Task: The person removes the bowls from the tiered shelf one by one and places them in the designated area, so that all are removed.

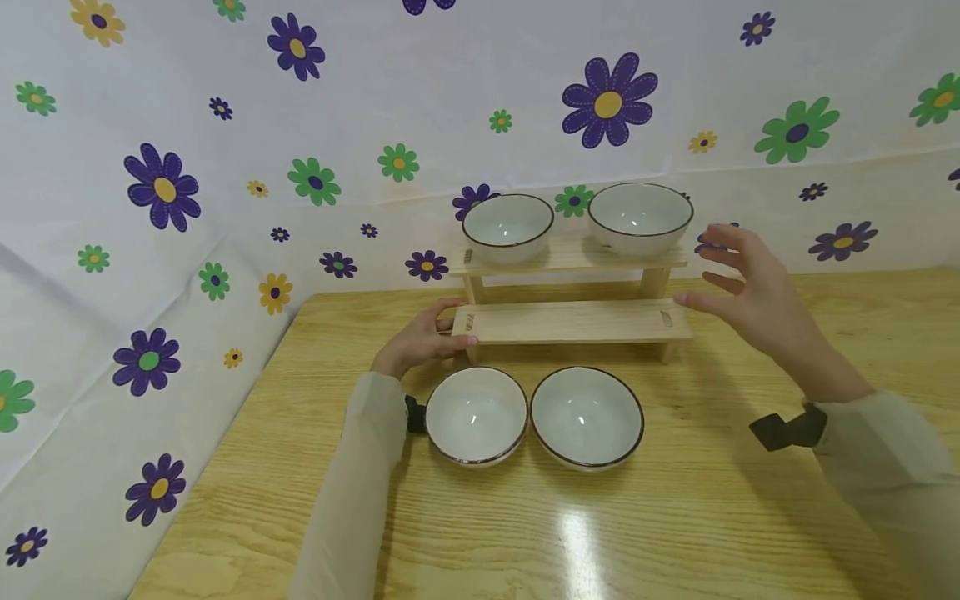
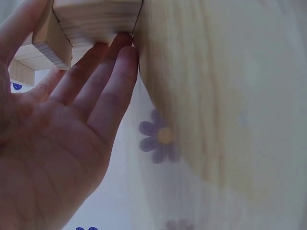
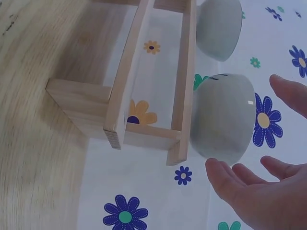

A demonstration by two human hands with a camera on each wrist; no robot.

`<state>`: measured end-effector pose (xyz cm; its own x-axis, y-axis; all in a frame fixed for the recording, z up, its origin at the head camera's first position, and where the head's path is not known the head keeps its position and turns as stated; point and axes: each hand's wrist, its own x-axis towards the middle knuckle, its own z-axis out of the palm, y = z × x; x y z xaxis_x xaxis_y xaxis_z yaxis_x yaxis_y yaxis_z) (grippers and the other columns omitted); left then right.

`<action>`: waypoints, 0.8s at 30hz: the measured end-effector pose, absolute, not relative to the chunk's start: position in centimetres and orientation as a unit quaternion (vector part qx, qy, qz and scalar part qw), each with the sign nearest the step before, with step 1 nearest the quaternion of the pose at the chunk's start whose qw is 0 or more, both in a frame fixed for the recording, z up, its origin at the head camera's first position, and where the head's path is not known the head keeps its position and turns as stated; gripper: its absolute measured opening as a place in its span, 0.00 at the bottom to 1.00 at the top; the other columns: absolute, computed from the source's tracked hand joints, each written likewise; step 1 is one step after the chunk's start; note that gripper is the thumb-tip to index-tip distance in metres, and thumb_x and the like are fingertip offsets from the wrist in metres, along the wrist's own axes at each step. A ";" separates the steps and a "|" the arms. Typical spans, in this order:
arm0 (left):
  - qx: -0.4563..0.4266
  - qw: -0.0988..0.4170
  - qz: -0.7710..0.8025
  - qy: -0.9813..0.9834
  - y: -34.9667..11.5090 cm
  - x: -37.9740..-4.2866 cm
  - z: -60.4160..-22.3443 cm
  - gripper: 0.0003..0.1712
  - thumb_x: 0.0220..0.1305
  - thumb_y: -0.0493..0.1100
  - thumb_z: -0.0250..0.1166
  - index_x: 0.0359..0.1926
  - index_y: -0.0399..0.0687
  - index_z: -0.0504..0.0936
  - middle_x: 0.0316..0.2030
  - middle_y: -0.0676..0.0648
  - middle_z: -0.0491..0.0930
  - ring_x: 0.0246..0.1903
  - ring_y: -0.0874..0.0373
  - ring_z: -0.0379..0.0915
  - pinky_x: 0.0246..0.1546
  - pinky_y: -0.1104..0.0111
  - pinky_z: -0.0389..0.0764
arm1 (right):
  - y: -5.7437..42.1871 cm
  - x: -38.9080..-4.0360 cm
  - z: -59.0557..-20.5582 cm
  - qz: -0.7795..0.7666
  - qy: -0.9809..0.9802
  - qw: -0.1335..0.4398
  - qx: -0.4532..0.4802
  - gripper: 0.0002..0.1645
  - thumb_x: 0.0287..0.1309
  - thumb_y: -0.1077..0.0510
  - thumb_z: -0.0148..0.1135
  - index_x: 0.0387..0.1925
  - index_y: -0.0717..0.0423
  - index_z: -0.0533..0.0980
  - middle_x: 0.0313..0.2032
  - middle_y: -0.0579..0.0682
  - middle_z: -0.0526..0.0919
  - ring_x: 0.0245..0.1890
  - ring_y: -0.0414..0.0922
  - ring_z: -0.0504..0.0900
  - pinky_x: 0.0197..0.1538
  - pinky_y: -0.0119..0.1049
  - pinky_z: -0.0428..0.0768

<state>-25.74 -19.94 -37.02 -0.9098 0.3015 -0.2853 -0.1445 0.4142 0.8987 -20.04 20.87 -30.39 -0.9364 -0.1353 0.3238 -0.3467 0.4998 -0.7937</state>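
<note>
A two-tier wooden rack point(image 1: 570, 323) stands on the table. My left hand point(image 1: 422, 337) holds the left end of its lower board, thumb at the front corner and fingers around the side. In the left wrist view, the fingertips point(image 2: 125, 52) lie against the rack's wood. Two white bowls with dark rims sit on the upper board: a left bowl point(image 1: 508, 227) and a right bowl point(image 1: 640, 218). Beside the right bowl, my right hand point(image 1: 757, 292) is raised with fingers spread and holds nothing. In the right wrist view, its fingertips point(image 3: 216, 167) come close to that bowl's side.
Two more bowls stand side by side on the wooden table point(image 1: 480, 533) before the rack: one at left point(image 1: 477, 415), one at right point(image 1: 587, 417). The left forearm passes close by the left one. A flower-printed cloth point(image 1: 435, 100) hangs behind the rack and along the left.
</note>
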 end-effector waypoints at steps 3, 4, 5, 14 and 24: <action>0.048 0.208 0.540 0.814 -19.9 -25.8 -37.0 0.44 0.70 0.38 0.68 0.79 0.49 0.54 0.74 0.34 0.66 0.67 0.38 0.71 0.69 0.49 0.71 | 20.8 -20.4 -30.2 0.481 -0.860 0.106 0.134 0.53 0.61 0.67 0.72 0.78 0.66 0.50 0.75 0.67 0.59 0.71 0.65 0.63 0.64 0.22 0.72; 0.047 0.209 0.541 0.813 -19.9 -25.8 -37.0 0.44 0.70 0.38 0.68 0.79 0.49 0.54 0.74 0.34 0.66 0.67 0.38 0.71 0.69 0.49 0.71 | 20.8 -20.5 -30.1 0.481 -0.860 0.105 0.132 0.53 0.61 0.66 0.72 0.79 0.66 0.50 0.75 0.66 0.58 0.71 0.66 0.63 0.67 0.27 0.72; 0.047 0.209 0.543 0.812 -19.9 -25.9 -37.0 0.44 0.70 0.38 0.68 0.79 0.49 0.54 0.73 0.34 0.66 0.66 0.38 0.71 0.69 0.49 0.71 | 20.7 -20.7 -30.0 0.482 -0.860 0.102 0.129 0.53 0.62 0.65 0.71 0.79 0.66 0.50 0.76 0.67 0.57 0.72 0.67 0.62 0.69 0.34 0.72; 0.044 0.205 0.541 0.815 -19.9 -25.8 -37.1 0.45 0.69 0.38 0.69 0.79 0.49 0.54 0.72 0.34 0.68 0.64 0.40 0.73 0.68 0.51 0.72 | 19.9 -22.2 -29.4 0.486 -0.865 0.083 0.099 0.55 0.64 0.62 0.70 0.80 0.66 0.45 0.78 0.67 0.52 0.74 0.68 0.60 0.71 0.63 0.65; 0.048 0.204 0.539 0.816 -20.0 -25.9 -37.2 0.44 0.69 0.37 0.68 0.79 0.49 0.54 0.72 0.34 0.68 0.63 0.41 0.73 0.68 0.51 0.72 | 19.6 -23.4 -29.2 0.509 -0.851 0.068 0.108 0.61 0.63 0.58 0.72 0.82 0.60 0.41 0.81 0.63 0.48 0.77 0.65 0.55 0.74 0.60 0.62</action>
